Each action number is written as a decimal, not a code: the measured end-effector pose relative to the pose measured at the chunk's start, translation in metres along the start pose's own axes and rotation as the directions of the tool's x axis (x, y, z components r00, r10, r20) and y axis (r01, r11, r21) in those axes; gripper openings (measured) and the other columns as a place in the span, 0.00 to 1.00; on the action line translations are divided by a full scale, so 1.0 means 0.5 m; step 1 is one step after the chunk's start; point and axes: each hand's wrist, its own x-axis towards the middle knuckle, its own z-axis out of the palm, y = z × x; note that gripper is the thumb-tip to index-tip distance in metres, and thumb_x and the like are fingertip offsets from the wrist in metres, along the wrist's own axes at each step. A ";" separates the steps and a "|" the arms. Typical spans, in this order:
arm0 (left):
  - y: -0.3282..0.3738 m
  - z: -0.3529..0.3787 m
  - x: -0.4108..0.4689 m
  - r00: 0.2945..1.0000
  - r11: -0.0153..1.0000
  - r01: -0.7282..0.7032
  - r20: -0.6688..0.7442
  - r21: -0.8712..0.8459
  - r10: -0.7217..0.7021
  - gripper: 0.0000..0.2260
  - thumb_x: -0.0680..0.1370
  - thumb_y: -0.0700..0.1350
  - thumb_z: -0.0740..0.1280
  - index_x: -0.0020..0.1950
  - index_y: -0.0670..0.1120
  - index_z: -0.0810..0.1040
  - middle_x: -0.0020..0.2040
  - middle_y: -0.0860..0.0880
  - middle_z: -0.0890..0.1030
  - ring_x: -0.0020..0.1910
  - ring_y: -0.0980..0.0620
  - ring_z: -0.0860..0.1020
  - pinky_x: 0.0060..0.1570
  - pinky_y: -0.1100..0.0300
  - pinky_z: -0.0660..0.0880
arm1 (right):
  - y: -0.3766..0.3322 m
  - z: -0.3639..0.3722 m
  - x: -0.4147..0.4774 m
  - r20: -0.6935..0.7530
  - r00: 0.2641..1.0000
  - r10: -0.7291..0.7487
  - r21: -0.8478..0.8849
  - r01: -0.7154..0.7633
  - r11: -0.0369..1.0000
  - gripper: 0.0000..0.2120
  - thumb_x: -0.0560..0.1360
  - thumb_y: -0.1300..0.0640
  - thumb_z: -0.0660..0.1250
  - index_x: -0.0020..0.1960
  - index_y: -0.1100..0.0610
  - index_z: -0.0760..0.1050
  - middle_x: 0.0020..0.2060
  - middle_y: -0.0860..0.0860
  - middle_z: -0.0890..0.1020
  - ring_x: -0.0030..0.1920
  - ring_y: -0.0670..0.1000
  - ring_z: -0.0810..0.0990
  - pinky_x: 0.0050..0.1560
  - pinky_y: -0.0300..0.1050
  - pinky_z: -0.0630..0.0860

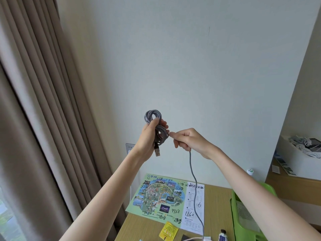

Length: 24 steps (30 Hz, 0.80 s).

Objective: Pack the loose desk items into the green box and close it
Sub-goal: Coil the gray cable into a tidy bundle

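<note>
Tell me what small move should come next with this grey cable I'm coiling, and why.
Probably wrap one more loop: carry the right hand around the coil held in the left hand. A long tail of the grey cable hangs from the right hand's grip down to the desk, so the cable is not yet compact enough to drop into the green box.

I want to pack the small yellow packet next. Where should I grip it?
The yellow packet lies flat on the desk, tilted like a diamond. Come from above and pinch its free near-left edge with your fingers; the map lies close by its far corner.
</note>
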 end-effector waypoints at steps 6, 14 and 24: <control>0.012 -0.021 0.006 0.971 0.991 0.023 -0.235 -0.129 -0.053 0.11 0.81 0.50 0.60 0.42 0.49 0.75 0.37 0.54 0.78 0.30 0.59 0.76 0.34 0.65 0.70 | 0.027 -0.019 -0.010 0.024 0.996 0.090 0.033 -0.091 0.995 0.20 0.77 0.47 0.67 0.32 0.58 0.72 0.23 0.49 0.65 0.24 0.48 0.62 0.30 0.38 0.63; -0.003 -0.058 0.012 0.968 0.967 0.032 -0.247 0.251 0.033 0.14 0.82 0.53 0.56 0.44 0.50 0.77 0.37 0.53 0.76 0.36 0.58 0.75 0.42 0.60 0.70 | 0.004 -0.052 -0.009 -0.008 0.999 0.031 0.162 -0.030 0.986 0.12 0.73 0.55 0.68 0.33 0.57 0.72 0.27 0.52 0.62 0.25 0.48 0.58 0.27 0.37 0.59; -0.030 -0.036 0.002 0.998 0.787 0.047 0.007 0.615 -0.065 0.22 0.82 0.60 0.51 0.41 0.47 0.74 0.32 0.49 0.68 0.31 0.52 0.66 0.31 0.60 0.61 | -0.052 -0.047 0.005 -0.023 0.997 -0.078 0.053 0.079 0.995 0.11 0.79 0.55 0.64 0.41 0.58 0.80 0.27 0.47 0.70 0.24 0.45 0.63 0.26 0.35 0.60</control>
